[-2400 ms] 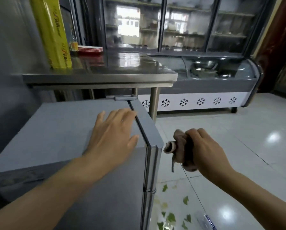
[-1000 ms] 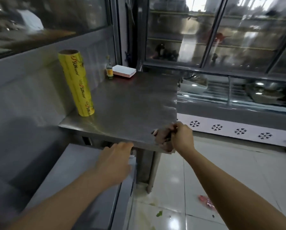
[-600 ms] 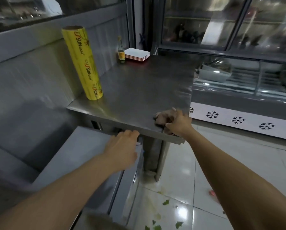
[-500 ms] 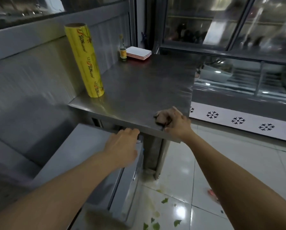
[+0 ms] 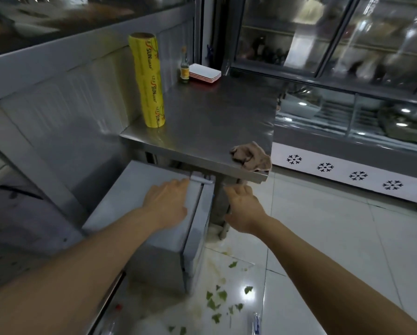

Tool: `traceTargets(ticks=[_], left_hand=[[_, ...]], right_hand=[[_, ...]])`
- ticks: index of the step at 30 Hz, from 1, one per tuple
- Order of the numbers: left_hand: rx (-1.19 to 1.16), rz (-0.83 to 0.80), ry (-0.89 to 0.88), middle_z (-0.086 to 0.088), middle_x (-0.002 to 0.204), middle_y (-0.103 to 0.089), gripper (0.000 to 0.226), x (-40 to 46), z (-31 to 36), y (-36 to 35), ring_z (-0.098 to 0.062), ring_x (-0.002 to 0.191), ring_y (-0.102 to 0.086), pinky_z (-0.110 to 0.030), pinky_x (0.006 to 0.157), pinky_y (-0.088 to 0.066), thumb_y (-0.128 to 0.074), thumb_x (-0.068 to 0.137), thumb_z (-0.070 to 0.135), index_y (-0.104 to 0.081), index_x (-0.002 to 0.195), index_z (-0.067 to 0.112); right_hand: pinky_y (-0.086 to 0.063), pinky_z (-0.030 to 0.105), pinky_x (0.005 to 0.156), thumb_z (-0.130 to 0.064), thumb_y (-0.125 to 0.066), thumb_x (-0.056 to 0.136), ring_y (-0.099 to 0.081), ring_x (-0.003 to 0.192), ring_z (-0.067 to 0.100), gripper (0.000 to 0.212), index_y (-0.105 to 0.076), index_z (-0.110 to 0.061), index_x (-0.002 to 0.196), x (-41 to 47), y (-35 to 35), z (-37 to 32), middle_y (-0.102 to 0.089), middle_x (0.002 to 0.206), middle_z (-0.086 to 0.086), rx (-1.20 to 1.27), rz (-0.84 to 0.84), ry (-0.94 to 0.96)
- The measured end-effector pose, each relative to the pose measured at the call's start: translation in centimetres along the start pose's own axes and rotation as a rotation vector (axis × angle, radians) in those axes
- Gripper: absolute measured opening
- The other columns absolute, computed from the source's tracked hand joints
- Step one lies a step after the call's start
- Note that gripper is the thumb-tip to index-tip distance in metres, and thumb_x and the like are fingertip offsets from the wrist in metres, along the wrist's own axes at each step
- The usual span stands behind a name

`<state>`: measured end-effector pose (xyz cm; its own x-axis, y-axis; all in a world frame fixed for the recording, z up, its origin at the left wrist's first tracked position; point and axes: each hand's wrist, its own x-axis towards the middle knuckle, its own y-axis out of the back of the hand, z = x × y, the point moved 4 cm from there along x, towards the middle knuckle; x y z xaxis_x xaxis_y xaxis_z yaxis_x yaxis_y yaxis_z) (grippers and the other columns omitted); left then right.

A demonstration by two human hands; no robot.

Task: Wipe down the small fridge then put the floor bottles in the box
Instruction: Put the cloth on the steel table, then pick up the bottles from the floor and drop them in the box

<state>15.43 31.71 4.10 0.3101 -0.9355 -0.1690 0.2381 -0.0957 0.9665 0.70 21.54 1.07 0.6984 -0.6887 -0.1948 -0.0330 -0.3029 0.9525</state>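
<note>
1. Head view: left hand (image 5: 166, 204) lies flat, palm down, on top of the small fridge (image 5: 139, 204), fingers spread loosely toward the door edge, holding nothing.
2. Right hand (image 5: 242, 209) hangs in the air just right of the fridge, below the steel table's front corner; fingers loosely extended, empty.
3. Brown cloth (image 5: 251, 157) sits crumpled on the near right corner of the steel table (image 5: 210, 122), partly overhanging the right edge, touched by neither hand.
4. Fridge stands under and in front of the table, grey top, door front facing right; the door's seam runs along the top right edge.
5. Yellow roll of cling wrap (image 5: 149, 81) stands upright at the table's near left edge, against the wall panel.
6. Small glass bottle (image 5: 184, 66) stands upright at the far end of the table, just beside a stack of white and red trays (image 5: 205, 73).
7. Green leaf scraps (image 5: 217, 301) are scattered on the white tile floor (image 5: 323, 238) by the fridge's front.
8. A clear plastic item with blue print (image 5: 257, 322) lies on the floor at the bottom edge; cut off, cannot tell if it is a bottle.
9. Glass display freezer (image 5: 347, 122) with a snowflake strip runs along the right background.
</note>
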Motion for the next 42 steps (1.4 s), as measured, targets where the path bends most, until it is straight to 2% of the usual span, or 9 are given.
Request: traceTargets(ticks=[4,10,18,24,29,35,42], left_hand=[[-0.017,-0.048,-0.018,-0.009,0.136,-0.043,0.058,-5.2,-3.4,-1.4,-0.025,0.119,-0.046,-0.038,0.098,-0.038,-0.052,0.089,0.028,-0.028,0.14,0.014],[0.018,-0.165,-0.042,-0.01,0.132,-0.044,0.057,-13.3,-9.1,-5.6,-0.029,0.118,-0.046,-0.04,0.095,-0.037,-0.054,0.089,0.034,-0.028,0.136,0.014],[-0.013,-0.281,0.014,-0.009,0.135,-0.046,0.058,-21.3,-14.6,-12.6,-0.029,0.121,-0.047,-0.042,0.097,-0.04,-0.059,0.084,0.033,-0.035,0.134,0.017],[-0.014,-0.366,0.105,-0.008,0.126,-0.052,0.047,-24.6,-17.4,-19.1,-0.029,0.111,-0.053,-0.039,0.088,-0.044,-0.056,0.085,0.03,-0.039,0.126,0.017],[-0.058,-0.398,0.229,-0.008,0.125,-0.053,0.051,-26.1,-19.6,-26.1,-0.029,0.109,-0.054,-0.038,0.085,-0.043,-0.057,0.085,0.033,-0.037,0.129,0.017],[-0.169,-0.457,0.365,-0.014,0.12,-0.055,0.051,-26.5,-23.6,-36.9,-0.034,0.106,-0.056,-0.046,0.088,-0.048,-0.063,0.081,0.025,-0.04,0.125,0.012],[-0.142,-0.452,0.453,-0.014,0.126,-0.051,0.058,-23.4,-29.7,-51.0,-0.035,0.112,-0.052,-0.047,0.094,-0.043,-0.065,0.082,0.029,-0.038,0.131,0.014]], right_hand=[[-0.032,0.043,0.108,-0.022,-0.059,0.086,-0.023,0.134,0.032,0.071,-0.023,-0.014,0.147,-4.6,-3.2,-5.1,-0.03,0.146,0.011,-0.062,-0.043,-0.001],[-0.031,0.043,0.108,-0.023,-0.062,0.087,-0.021,0.137,0.031,0.071,-0.023,-0.013,0.146,-11.4,-9.9,-11.6,-0.027,0.148,0.012,-0.058,-0.119,-0.062],[-0.034,0.044,0.106,-0.026,-0.062,0.088,-0.026,0.135,0.032,0.072,-0.021,-0.015,0.146,-17.7,-18.7,-16.7,-0.024,0.15,0.012,-0.025,-0.284,-0.105],[-0.036,0.042,0.106,-0.026,-0.061,0.087,-0.027,0.134,0.031,0.071,-0.022,-0.014,0.145,-19.4,-25.5,-16.4,-0.026,0.148,0.012,0.002,-0.396,-0.108],[-0.036,0.04,0.105,-0.027,-0.06,0.088,-0.026,0.136,0.031,0.07,-0.022,-0.013,0.145,-19.8,-32.8,-14.5,-0.027,0.148,0.013,0.018,-0.474,-0.111],[-0.036,0.04,0.104,-0.026,-0.058,0.089,-0.03,0.133,0.031,0.069,-0.021,-0.013,0.145,-19.3,-43.2,-12.2,-0.028,0.147,0.014,0.055,-0.538,-0.164],[-0.039,0.038,0.101,-0.024,-0.059,0.09,-0.036,0.126,0.029,0.066,-0.023,-0.012,0.144,-16.9,-57.3,-9.7,-0.036,0.14,0.012,0.092,-0.529,-0.27]])
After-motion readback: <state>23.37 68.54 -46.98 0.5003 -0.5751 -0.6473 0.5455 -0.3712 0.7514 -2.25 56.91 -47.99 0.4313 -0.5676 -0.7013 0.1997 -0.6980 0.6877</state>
